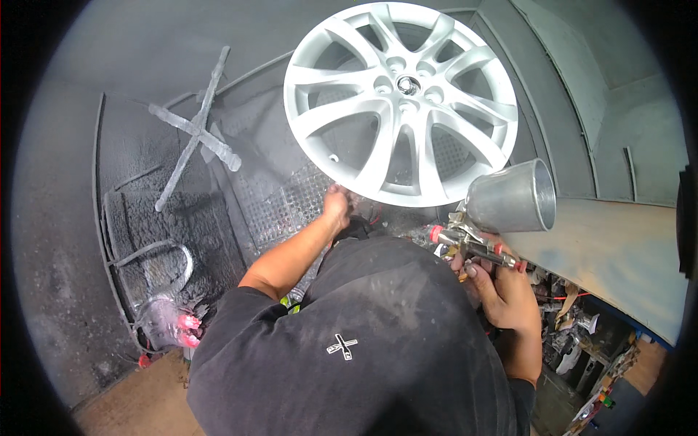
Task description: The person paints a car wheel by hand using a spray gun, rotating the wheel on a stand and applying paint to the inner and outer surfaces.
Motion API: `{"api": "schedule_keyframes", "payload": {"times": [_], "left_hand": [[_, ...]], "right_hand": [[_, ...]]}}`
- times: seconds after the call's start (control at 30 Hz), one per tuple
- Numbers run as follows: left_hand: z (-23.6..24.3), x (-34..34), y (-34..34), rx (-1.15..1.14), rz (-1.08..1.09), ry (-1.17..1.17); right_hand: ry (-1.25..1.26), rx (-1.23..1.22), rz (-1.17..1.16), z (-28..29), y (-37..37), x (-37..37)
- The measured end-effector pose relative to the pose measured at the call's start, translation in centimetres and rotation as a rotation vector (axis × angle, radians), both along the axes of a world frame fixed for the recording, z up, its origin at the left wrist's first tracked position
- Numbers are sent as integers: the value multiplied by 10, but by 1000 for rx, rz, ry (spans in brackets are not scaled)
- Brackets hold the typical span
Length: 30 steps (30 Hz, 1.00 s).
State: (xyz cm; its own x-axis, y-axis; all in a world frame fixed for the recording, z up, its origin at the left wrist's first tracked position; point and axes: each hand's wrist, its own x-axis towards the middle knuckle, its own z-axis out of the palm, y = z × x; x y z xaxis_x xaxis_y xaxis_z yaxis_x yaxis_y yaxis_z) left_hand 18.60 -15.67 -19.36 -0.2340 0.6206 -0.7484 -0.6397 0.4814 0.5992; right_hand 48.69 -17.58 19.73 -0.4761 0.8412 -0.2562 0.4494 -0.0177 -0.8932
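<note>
A silver-white alloy wheel with several split spokes fills the top middle, its face toward me. My right hand is wrapped round a metal spray gun, with fingers near its trigger. A silver paint cup is fixed on top of the gun, tilted, just under the wheel's lower right edge. My left hand is below the wheel's lower left edge, its fingers curled. What those fingers hold, if anything, is hidden, and I cannot tell whether they touch the wheel.
An X-shaped grey stand is at the left. Below it are a pale hose and red-lit fittings. A bench top lies at the right, with cluttered tools and parts beneath it. Perforated metal flooring shows under the wheel.
</note>
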Motion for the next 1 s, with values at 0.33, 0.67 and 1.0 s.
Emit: {"api": "schedule_keyframes", "payload": {"times": [0.33, 0.67, 1.0], "left_hand": [[-1, 44, -3, -126, -374, -299], [30, 60, 9, -181, -395, -296], [10, 68, 13, -244, -484, -350]], "right_hand": [[-16, -52, -359, 1, -4, -2], [-89, 331, -333, -12, 16, -11], [-385, 439, -641, -23, 30, 37]]}}
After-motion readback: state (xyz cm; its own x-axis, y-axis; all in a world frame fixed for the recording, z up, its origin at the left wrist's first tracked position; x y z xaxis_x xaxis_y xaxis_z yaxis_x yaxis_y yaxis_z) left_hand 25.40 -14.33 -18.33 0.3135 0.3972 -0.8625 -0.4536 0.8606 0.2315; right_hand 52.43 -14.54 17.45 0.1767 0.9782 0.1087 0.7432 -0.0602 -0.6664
